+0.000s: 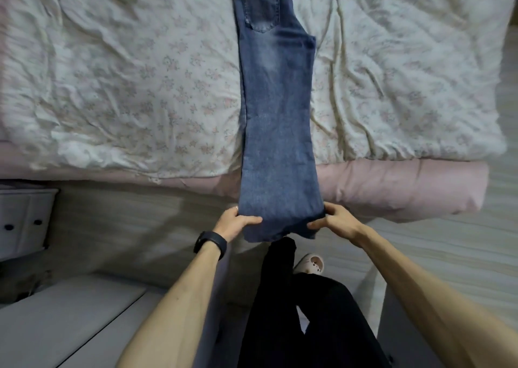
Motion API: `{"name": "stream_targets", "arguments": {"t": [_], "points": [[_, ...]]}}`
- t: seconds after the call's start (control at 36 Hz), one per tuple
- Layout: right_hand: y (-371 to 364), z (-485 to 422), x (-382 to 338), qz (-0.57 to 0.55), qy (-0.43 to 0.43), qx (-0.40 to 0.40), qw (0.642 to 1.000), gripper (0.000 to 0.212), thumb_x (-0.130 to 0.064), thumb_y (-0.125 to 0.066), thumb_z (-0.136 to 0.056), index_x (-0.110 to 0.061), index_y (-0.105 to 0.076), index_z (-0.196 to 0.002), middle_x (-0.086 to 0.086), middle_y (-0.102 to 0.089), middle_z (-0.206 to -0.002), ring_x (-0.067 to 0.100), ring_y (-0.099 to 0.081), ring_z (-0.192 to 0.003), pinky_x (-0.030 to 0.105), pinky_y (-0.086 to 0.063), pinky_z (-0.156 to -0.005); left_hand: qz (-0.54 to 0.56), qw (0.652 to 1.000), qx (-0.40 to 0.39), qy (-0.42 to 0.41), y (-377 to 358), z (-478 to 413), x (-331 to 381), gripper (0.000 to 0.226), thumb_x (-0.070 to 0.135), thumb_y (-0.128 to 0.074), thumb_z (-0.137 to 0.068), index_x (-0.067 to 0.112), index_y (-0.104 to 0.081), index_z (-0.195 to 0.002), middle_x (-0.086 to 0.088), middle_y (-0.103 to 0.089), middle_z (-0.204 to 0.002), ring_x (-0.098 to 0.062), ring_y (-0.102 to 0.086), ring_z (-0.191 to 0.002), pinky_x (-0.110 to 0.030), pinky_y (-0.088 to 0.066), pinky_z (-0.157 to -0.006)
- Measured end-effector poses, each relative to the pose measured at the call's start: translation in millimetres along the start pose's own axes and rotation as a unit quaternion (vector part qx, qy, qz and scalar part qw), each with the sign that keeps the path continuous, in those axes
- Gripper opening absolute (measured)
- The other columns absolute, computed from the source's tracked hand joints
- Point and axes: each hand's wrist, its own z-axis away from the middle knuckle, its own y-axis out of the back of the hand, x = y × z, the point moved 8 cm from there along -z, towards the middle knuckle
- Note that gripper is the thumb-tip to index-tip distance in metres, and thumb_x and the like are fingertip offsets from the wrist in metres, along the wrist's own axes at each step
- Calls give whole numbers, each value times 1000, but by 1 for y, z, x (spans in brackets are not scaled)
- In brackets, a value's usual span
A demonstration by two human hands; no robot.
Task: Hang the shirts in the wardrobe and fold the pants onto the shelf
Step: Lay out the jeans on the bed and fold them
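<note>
Jeans (276,109), folded lengthwise, lie stretched across a bed (112,87) with a floral cover, their hem hanging past its edge, where the left hand (236,223) and right hand (333,222) each pinch a corner.

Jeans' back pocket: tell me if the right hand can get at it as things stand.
Probably not: the right hand grips the hem of the jeans, and the back pocket lies uncovered far across the bed.
</note>
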Motion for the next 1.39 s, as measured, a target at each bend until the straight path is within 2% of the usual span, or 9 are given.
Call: {"name": "stream_targets", "arguments": {"t": [0.11, 0.19, 0.28, 0.47, 0.56, 0.64, 0.89, 1.11, 1.39], "points": [[5, 44, -8, -25, 3, -15, 1000, 46, -4, -79, -77, -20, -70, -119, -4, -74, -110, 9, -66, -93, 19, -49, -72, 33, 999, -1, -21, -5, 40, 20, 39, 14, -85, -75, 19, -69, -111, 6, -73, -108, -11, -67, -97, -25, -52, -78], [11, 69, -2, -32, -5, -17, 999, 36, -14, -79, -81, -23, -72, -115, -1, -74, -112, 15, -61, -95, 31, -43, -76, 29, 1000, -3, 13, -11, 63, 20, 24, 17, -83, -79, 21, -70, -99, 4, -74, -96, -12, -66, -80, -26, -46, -63], [16, 91, 1, -40, 10, -6, 999, 31, -12, -79, -80, -27, -73, -107, -8, -75, -108, -4, -67, -86, 13, -47, -66, 9, 1000, 0, 11, -20, 87, 17, 17, 16, -81, -80, 21, -71, -92, 11, -73, -81, -6, -68, -73, -20, -46, -55], [14, 130, 11, -52, 22, 2, 998, 40, -10, -81, -79, -24, -68, -114, -12, -74, -98, -3, -67, -74, 15, -47, -57, 40, 999, -12, 7, -37, 133, 10, 58, 10, -87, -64, 8, -66, -118, -8, -73, -113, -25, -68, -105, -43, -54, -95], [19, 144, 14, -40, 28, 0, 999, 33, -16, -82, -79, -26, -73, -109, -13, -77, -97, 5, -66, -85, 25, -45, -66, 8, 999, -22, 27, -37, 148, 1, 29, 13, -84, -75, 16, -70, -100, 5, -75, -82, -10, -70, -72, -20, -50, -59], [19, 156, 23, -47, 37, -1, 998, 30, -13, -81, -81, -25, -73, -108, -12, -78, -94, 6, -70, -82, 18, -51, -64, 8, 1000, -8, 24, -34, 159, -8, 18, 8, -82, -79, 13, -73, -94, 3, -77, -87, -10, -74, -79, -19, -55, -70], [4, 174, 54, -75, 38, 28, 996, 16, -23, -71, -95, -11, -72, -105, 3, -74, -95, 13, -64, -82, 25, -51, -66, -3, 1000, 19, 15, -40, 185, -23, 18, 13, -76, -87, 21, -63, -96, 2, -72, -94, -14, -67, -75, -27, -54, -60], [8, 174, 52, -83, 36, 122, 988, 27, -23, -72, -94, -7, -63, -74, 6, -46, -63, 19, -40, -54, 32, -38, -55, 0, 1000, 15, 26, -39, 184, -25, 11, 10, -68, -94, 13, -60, -100, -8, -69, -98, -22, -64, -78, -37, -51, -70], [8, 184, 53, -104, 37, 166, 980, 27, -29, -74, -92, -8, -61, -81, 11, -68, -72, 24, -72, -62, 29, -47, -49, 6, 999, 22, 48, -39, 202, -19, 16, 9, -58, -98, 15, -47, -108, -8, -73, -94, -25, -73, -59, -24, -49, -43]]}}
